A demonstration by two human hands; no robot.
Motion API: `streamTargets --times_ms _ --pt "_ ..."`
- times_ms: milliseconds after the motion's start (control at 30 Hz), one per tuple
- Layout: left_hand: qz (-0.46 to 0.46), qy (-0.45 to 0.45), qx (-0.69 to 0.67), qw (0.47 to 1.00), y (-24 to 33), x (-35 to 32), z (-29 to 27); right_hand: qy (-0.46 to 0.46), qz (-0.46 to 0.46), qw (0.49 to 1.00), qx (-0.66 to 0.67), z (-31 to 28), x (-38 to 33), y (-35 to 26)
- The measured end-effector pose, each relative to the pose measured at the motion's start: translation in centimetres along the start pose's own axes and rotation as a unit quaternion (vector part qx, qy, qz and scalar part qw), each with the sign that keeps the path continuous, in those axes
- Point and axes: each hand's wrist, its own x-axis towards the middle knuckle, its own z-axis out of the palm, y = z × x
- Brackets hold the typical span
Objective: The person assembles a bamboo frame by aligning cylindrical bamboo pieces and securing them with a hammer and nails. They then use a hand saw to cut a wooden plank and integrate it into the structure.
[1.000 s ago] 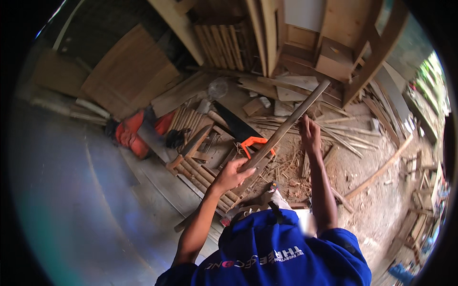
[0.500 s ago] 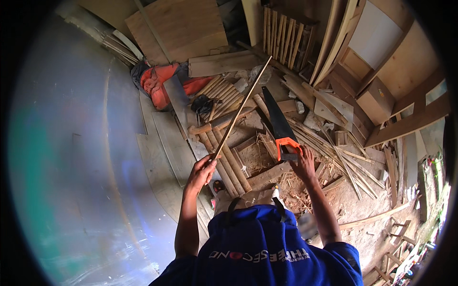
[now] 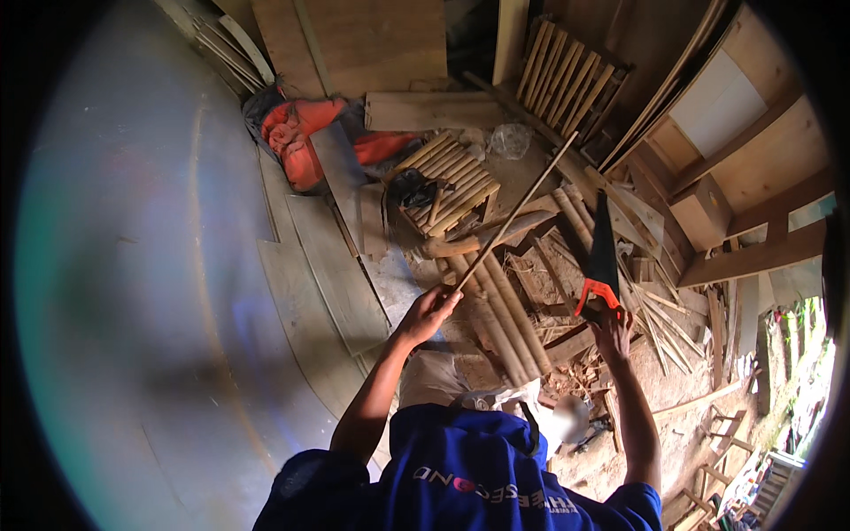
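A long thin strip of bamboo or wood (image 3: 522, 208) slants away to the upper right, its near end pinched in my left hand (image 3: 432, 311). My right hand (image 3: 613, 332) is closed round the orange handle of a handsaw (image 3: 602, 252), whose dark blade points away from me. The saw and the strip are apart. Below the strip, between my hands, several thick bamboo poles (image 3: 500, 314) lie side by side. Across their far end rests a rounded wooden piece (image 3: 496, 234).
Beyond the poles stands a slatted bamboo stool (image 3: 460, 181) with a black plastic bag (image 3: 413, 188) on it. Red and dark cloth (image 3: 297, 133) lies behind. A large grey sheet (image 3: 150, 292) fills the left. Wooden furniture frames (image 3: 753, 252) and loose strips (image 3: 664, 323) crowd the right.
The view has turned, so the scene sits differently. Both hands, with strip and saw, appear farther right. My right hand's fingers have closed more around the saw handle.
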Motion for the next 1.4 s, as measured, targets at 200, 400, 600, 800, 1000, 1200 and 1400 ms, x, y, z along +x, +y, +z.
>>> streamTargets --times_ms 200,400,600,800,1000,1200,1400 --pt "0.066 0.08 0.084 0.991 -0.5 -3.6 -8.8 0.119 0.354 0.893 0.252 -6.5 2.4 -11.8" --pt "0.04 0.136 0.039 0.989 -1.4 -6.5 -16.5 0.326 0.381 0.705 0.501 -12.1 7.7 -22.3" --pt "-0.032 0.24 0.022 0.97 -2.2 -7.0 -20.0 0.266 0.309 0.705 0.58 -13.3 16.9 -31.1" --pt "-0.034 0.258 0.012 0.965 -1.6 -5.5 -21.9 0.032 0.206 0.72 0.661 -7.6 25.2 -37.9" --pt "-0.087 0.295 0.039 0.951 -3.1 0.0 -26.9 -0.094 0.11 0.878 0.457 5.1 36.8 -41.9" --pt "-0.128 0.276 0.093 0.948 -4.2 7.4 -31.7 -0.082 0.029 0.965 0.248 19.1 44.4 -43.7" --pt "-0.106 0.299 0.14 0.938 -5.6 12.9 -33.2 -0.205 0.096 0.939 0.259 28.7 47.2 -45.5"
